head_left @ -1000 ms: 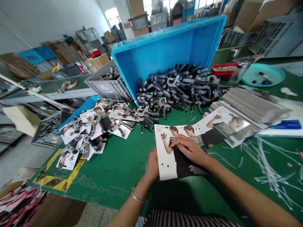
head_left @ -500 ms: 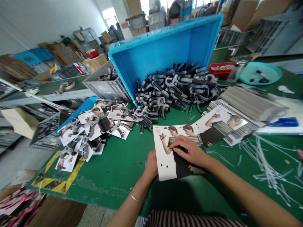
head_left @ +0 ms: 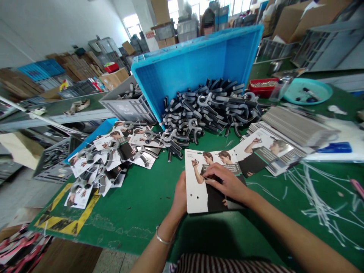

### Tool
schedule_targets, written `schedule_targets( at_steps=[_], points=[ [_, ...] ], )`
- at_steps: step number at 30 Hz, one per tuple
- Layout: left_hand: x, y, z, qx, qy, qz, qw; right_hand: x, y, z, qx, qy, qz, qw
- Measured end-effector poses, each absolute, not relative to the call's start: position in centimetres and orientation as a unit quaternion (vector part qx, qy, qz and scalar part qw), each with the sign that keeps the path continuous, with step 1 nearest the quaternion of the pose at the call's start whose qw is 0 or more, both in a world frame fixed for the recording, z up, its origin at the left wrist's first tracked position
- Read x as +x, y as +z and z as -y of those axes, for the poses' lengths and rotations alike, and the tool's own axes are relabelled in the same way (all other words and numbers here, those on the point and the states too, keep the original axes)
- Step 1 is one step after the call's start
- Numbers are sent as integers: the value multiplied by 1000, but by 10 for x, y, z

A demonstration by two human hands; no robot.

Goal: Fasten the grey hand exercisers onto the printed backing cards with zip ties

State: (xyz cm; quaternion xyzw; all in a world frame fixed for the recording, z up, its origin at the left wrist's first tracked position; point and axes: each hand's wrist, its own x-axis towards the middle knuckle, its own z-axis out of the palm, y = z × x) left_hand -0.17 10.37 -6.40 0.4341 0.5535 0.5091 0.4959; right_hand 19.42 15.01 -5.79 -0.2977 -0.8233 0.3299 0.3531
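Note:
A printed card (head_left: 196, 189) with punched holes is held up in front of me, over the green table. My left hand (head_left: 179, 195) grips its left edge from behind, the fingers hidden by the card. Over the card's printed front, my right hand (head_left: 224, 182) has thumb and fingertips pinched together; whatever is between them is too small to make out. Another printed card (head_left: 260, 151) lies just right of it, against a stack of cards (head_left: 298, 125). Behind are many grey and black hand grips (head_left: 210, 110), spilling from a tipped blue crate (head_left: 193, 64).
Cards with hand grips attached (head_left: 113, 151) are piled at the left. White plastic ties (head_left: 321, 201) lie scattered at the right. Farther back are a red tray (head_left: 260, 91), a turquoise plate (head_left: 324, 99) and a grey crate (head_left: 125, 112). A person (head_left: 208, 22) is beyond the blue crate.
The held card has tilted slightly, its lower edge a little higher. My right hand stays pinched over it. The whole view has shifted slightly.

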Motion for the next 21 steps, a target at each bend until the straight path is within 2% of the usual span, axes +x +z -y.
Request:
schedule_targets(
  at_steps=[4, 7, 14, 18, 21],
  points=[
    [-3, -54, -102, 366, 509, -529, 572, 189, -59, -147, -309, 334, 807, 376],
    [-7, -48, -100, 317, 518, -557, 566, 187, -62, -146, -298, 355, 791, 398],
    [0, -35, -109, 339, 389, -583, 627, 191, -64, -142, -345, 441, 698, 447],
    [-3, -35, -120, 339, 382, -569, 644, 245, -68, -120, -456, 313, 683, 477],
    [-8, -41, -128, 350, 336, -574, 659, 325, -84, -93, -603, 157, 674, 396]
  ],
)
